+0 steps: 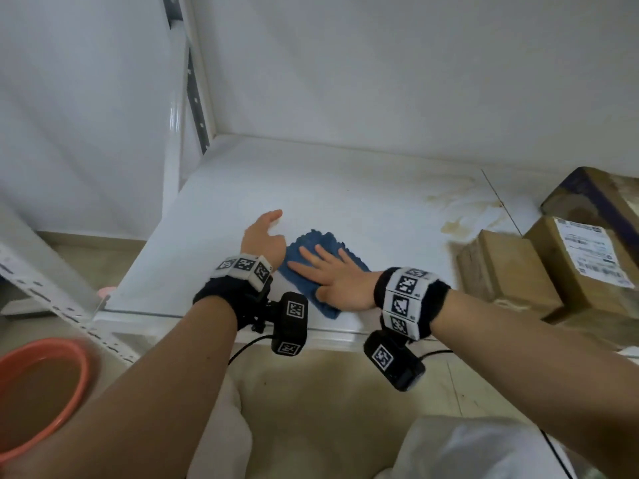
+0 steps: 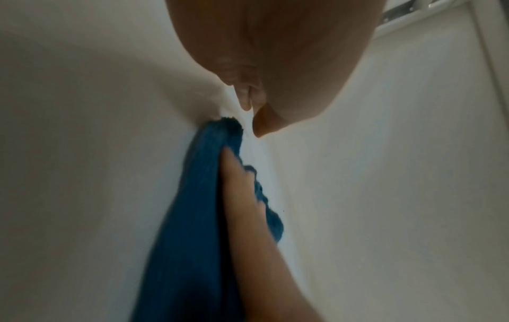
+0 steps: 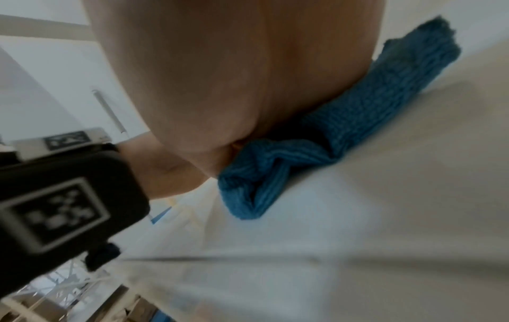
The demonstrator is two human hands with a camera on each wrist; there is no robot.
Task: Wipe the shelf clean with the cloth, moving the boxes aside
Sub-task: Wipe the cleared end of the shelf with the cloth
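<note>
Blue, ribbed and soft, the folded knitted cloth (image 1: pixel 320 267) lies on the white laminate shelf board (image 1: pixel 242 188) near its front edge, pinned flat under the right hand (image 1: pixel 340 280), whose fingers (image 1: pixel 309 255) are spread straight across the fabric with the palm bearing down rather than curling round it. The left hand (image 1: pixel 262 238) rests beside it, just to the left of that pressing palm, fingers relaxed and extended forward on the bare board and holding nothing; its wrist camera shows one edge of the cloth (image 2: pixel 203 196) bunched against the other hand. The right wrist view shows the cloth (image 3: pixel 330 135) doubled into thick folds under the heel of the palm. By my reading it is light, limp and probably grippy on the smooth board, so it will drag and roll up if pushed from one corner; the better hold is flat pressure over its middle, as here, or a pinch through all the folded layers at once. Beyond and to the right of the pressing hand, brownish stains (image 1: pixel 460 205) mark the board, apparently not yet wiped. Further right again stand the brown cardboard boxes (image 1: pixel 546 261), one with a white shipping label, stiff and likely light enough to slide aside.
</note>
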